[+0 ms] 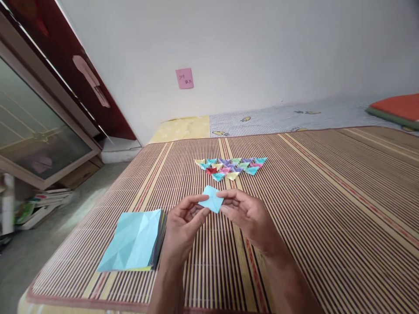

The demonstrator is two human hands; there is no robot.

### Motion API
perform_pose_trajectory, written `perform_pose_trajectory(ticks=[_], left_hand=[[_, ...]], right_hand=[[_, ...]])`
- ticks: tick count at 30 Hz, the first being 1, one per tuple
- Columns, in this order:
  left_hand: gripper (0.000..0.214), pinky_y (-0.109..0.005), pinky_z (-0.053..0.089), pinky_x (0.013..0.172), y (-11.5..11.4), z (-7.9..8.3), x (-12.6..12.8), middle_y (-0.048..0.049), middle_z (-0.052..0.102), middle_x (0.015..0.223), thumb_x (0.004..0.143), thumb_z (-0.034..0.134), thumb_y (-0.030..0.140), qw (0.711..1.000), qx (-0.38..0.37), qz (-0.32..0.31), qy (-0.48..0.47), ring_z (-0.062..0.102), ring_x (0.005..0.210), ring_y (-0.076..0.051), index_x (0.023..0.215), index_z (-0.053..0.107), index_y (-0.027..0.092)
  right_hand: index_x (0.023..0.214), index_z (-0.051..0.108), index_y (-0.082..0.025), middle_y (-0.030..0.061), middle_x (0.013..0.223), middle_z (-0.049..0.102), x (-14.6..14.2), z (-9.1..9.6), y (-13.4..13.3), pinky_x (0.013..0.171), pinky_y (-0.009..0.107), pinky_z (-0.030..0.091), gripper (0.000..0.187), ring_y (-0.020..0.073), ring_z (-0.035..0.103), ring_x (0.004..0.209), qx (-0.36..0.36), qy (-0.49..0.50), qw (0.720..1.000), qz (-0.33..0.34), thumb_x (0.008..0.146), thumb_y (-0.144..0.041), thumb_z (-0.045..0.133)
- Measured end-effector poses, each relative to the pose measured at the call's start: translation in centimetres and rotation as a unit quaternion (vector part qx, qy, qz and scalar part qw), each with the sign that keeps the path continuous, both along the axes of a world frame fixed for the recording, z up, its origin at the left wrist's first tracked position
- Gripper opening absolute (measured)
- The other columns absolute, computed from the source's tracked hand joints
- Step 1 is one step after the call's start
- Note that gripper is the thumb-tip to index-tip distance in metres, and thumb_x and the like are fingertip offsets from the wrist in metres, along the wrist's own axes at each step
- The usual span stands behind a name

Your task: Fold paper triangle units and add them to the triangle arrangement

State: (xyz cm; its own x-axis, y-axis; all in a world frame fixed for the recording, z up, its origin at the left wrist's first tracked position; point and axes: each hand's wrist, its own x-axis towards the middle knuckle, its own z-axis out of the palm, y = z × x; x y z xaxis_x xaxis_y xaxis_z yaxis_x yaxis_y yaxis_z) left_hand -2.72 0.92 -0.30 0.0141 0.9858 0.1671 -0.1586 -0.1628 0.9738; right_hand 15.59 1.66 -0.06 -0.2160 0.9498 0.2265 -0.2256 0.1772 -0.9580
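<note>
A small light-blue folded paper square [212, 199], turned corner-up like a diamond, is held above the striped mat. My left hand [188, 218] pinches its left side between thumb and fingers. On the opposite side, my right hand [247, 213] grips it the same way. Faint creases cross the paper's surface. Beyond it, several small folded paper pieces [231, 168] in blue, yellow, purple, pink, green and red lie in rows. To the left of my left hand sits a stack of paper sheets [132, 240], its top sheet light blue and creased.
The striped mat [327, 209] covers the bed. Patterned cloth [268, 120] runs along the wall, with a folded orange-and-green item [397, 109] at the far right. A pink note [185, 78] is on the wall. A glass-panelled frame [39, 117] leans at the left.
</note>
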Motion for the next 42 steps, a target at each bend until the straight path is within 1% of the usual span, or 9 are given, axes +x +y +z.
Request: perform_pose_trajectory(ticks=[7, 12, 14, 20, 25, 29, 34, 39, 42], left_hand=[[0.018, -0.024, 0.056, 0.08, 0.0, 0.1, 0.0, -0.0041, 0.078, 0.097, 0.084, 0.081, 0.022, 1.0, 0.006, -0.009, -0.009, 0.07, 0.087, -0.015, 0.102, 0.079, 0.023], [0.018, -0.022, 0.056, 0.073, -0.2, 0.4, 0.0, -0.0029, 0.076, 0.084, 0.082, 0.082, 0.022, 1.0, 0.001, -0.012, -0.004, 0.068, 0.078, -0.014, 0.1, 0.08, 0.022], [0.018, -0.023, 0.056, 0.073, -0.2, 0.4, -0.1, -0.0028, 0.076, 0.082, 0.082, 0.083, 0.023, 1.0, 0.002, -0.015, -0.003, 0.069, 0.077, -0.014, 0.1, 0.08, 0.023], [0.012, -0.024, 0.058, 0.078, -0.2, 0.4, -0.1, -0.004, 0.078, 0.088, 0.085, 0.08, 0.025, 1.0, 0.025, 0.002, 0.009, 0.072, 0.083, -0.016, 0.097, 0.081, 0.023], [0.009, -0.023, 0.057, 0.071, -0.3, 0.6, 0.1, -0.003, 0.078, 0.084, 0.088, 0.077, 0.026, 0.998, 0.051, 0.029, 0.034, 0.071, 0.077, -0.015, 0.094, 0.081, 0.022], [0.008, -0.023, 0.057, 0.07, -0.2, 0.8, 0.4, -0.0032, 0.078, 0.082, 0.088, 0.076, 0.026, 0.996, 0.065, 0.039, 0.047, 0.071, 0.075, -0.016, 0.092, 0.081, 0.021], [0.007, -0.022, 0.057, 0.072, -0.1, 0.7, 0.7, -0.0031, 0.077, 0.082, 0.088, 0.075, 0.026, 0.993, 0.079, 0.054, 0.071, 0.071, 0.078, -0.016, 0.088, 0.08, 0.021], [0.008, -0.025, 0.058, 0.079, -0.1, 0.2, 1.3, -0.0047, 0.078, 0.09, 0.089, 0.075, 0.026, 0.992, 0.094, 0.064, 0.058, 0.072, 0.084, -0.018, 0.086, 0.08, 0.021], [0.008, -0.025, 0.058, 0.076, -0.2, 0.0, 1.7, -0.0042, 0.079, 0.087, 0.088, 0.076, 0.027, 0.993, 0.077, 0.083, 0.04, 0.072, 0.079, -0.017, 0.085, 0.079, 0.02]], right_hand=[[0.12, 0.071, -0.025, 0.0065, 0.115, 0.074, 0.2, -0.1, 0.0, 0.095, 0.039, 0.058, 0.028, 0.0214, 0.072, 0.105, 0.022, -0.011, 0.999, -0.021, 0.092, -0.024, 0.069], [0.116, 0.075, -0.025, 0.0064, 0.113, 0.075, 0.4, 0.0, -0.1, 0.096, 0.039, 0.059, 0.024, 0.0213, 0.073, 0.104, 0.026, -0.01, 0.999, -0.028, 0.093, -0.023, 0.068], [0.114, 0.076, -0.025, 0.0062, 0.111, 0.076, 0.5, 0.0, -0.1, 0.096, 0.039, 0.06, 0.023, 0.0215, 0.074, 0.103, 0.024, -0.005, 0.999, -0.023, 0.092, -0.023, 0.07], [0.106, 0.078, -0.024, 0.0055, 0.103, 0.078, 0.6, 0.2, -0.2, 0.089, 0.036, 0.063, 0.017, 0.0203, 0.076, 0.094, 0.025, -0.017, 0.999, -0.023, 0.089, -0.026, 0.076], [0.101, 0.077, -0.022, 0.005, 0.095, 0.077, 0.6, 0.1, -0.3, 0.08, 0.033, 0.064, 0.012, 0.0195, 0.076, 0.086, 0.045, -0.029, 0.998, -0.03, 0.092, -0.03, 0.073], [0.102, 0.075, -0.023, 0.0036, 0.091, 0.075, 0.6, 0.0, -0.1, 0.078, 0.033, 0.062, 0.012, 0.0189, 0.074, 0.084, 0.037, -0.037, 0.998, -0.029, 0.092, -0.03, 0.072], [0.099, 0.075, -0.023, 0.0044, 0.103, 0.07, 0.5, 0.1, 0.1, 0.081, 0.032, 0.057, 0.011, 0.02, 0.07, 0.093, 0.063, -0.051, 0.996, -0.032, 0.089, -0.028, 0.073], [0.095, 0.074, -0.022, 0.0026, 0.092, 0.07, 0.1, 0.1, 0.1, 0.077, 0.031, 0.054, 0.008, 0.0182, 0.067, 0.086, 0.08, -0.063, 0.994, -0.049, 0.095, -0.026, 0.067], [0.088, 0.072, -0.022, 0.0029, 0.092, 0.07, -0.4, 0.0, 0.0, 0.079, 0.031, 0.053, 0.01, 0.0186, 0.067, 0.088, 0.108, -0.07, 0.989, -0.08, 0.096, -0.026, 0.066]])
